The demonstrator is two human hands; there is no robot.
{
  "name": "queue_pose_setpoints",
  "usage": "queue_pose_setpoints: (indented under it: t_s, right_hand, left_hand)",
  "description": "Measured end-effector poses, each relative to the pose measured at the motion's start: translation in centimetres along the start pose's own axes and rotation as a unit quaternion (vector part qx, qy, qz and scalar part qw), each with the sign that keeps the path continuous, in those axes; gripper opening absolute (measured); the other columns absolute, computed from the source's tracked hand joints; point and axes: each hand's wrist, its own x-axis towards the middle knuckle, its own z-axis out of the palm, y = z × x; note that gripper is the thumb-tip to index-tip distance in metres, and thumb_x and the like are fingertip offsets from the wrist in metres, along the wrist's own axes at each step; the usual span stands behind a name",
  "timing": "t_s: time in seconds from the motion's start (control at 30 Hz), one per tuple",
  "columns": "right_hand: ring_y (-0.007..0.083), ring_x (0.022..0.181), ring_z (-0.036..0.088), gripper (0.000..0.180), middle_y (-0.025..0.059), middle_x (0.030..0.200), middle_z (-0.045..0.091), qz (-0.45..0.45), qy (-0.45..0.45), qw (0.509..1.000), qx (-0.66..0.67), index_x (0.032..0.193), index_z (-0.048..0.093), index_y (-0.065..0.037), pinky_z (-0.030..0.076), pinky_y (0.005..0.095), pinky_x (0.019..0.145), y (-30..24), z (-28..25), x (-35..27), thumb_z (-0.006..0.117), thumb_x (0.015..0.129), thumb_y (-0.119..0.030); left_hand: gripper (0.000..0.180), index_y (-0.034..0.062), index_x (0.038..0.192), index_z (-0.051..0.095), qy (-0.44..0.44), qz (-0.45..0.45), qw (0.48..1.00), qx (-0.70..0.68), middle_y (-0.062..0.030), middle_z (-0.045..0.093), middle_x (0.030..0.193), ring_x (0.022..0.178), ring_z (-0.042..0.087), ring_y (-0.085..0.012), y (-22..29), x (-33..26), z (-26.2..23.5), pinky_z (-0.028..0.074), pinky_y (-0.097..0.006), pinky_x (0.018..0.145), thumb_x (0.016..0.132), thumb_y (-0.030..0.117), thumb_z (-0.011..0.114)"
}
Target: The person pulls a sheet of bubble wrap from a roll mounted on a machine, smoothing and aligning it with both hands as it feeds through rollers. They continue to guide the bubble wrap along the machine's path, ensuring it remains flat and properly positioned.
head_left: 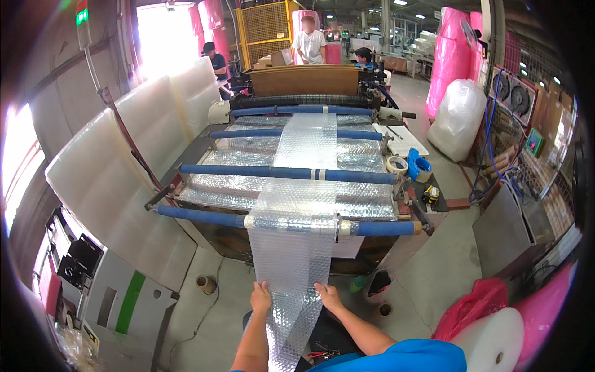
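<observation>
A long strip of clear bubble wrap (pixel 292 248) runs toward me over the blue rollers (pixel 279 173) of a machine and hangs down past the nearest one. My left hand (pixel 261 298) grips the strip's left edge, thumb on top. On the opposite edge, my right hand (pixel 328 297) pinches the film at about the same height. Between my forearms the strip continues down to the bottom of the view. Wider silvery bubble film (pixel 235 186) lies under the rollers on the machine bed.
Tape rolls (pixel 396 165), a blue tape dispenser (pixel 419 166) and a tape measure (pixel 431 196) lie at the machine's right side. Tall white foam-like sheets (pixel 118 149) stand left. A white roll (pixel 489 341) lies lower right. Other people (pixel 308 44) are behind the machine.
</observation>
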Motion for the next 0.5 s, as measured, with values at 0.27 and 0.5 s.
queue_pose_setpoints:
  t_s: [0.27,0.5]
  right_hand:
    - [0.0086,0.056,0.047,0.04,0.0015,0.059,0.052,0.025,-0.01,0.999,-0.019,0.068,0.057,0.001,0.039,0.0245,0.054,0.4,-0.4,0.2,0.055,0.08,-0.038]
    - [0.0085,0.056,0.048,0.04,0.0014,0.059,0.053,0.038,-0.009,0.999,0.002,0.07,0.058,0.001,0.039,0.0241,0.053,-0.1,-0.6,-0.4,0.056,0.079,-0.038]
  left_hand:
    - [0.046,-0.001,0.101,0.045,-0.023,0.003,0.999,-0.041,-0.0267,0.054,0.095,0.091,0.049,-0.043,0.0,-0.2,0.0,0.039,-0.046,0.078,0.086,0.041,0.034]
    - [0.045,-0.0015,0.103,0.044,-0.007,0.016,0.998,-0.064,-0.0264,0.054,0.096,0.092,0.049,-0.0426,-0.3,-0.7,0.0,0.039,-0.046,0.078,0.086,0.039,0.035]
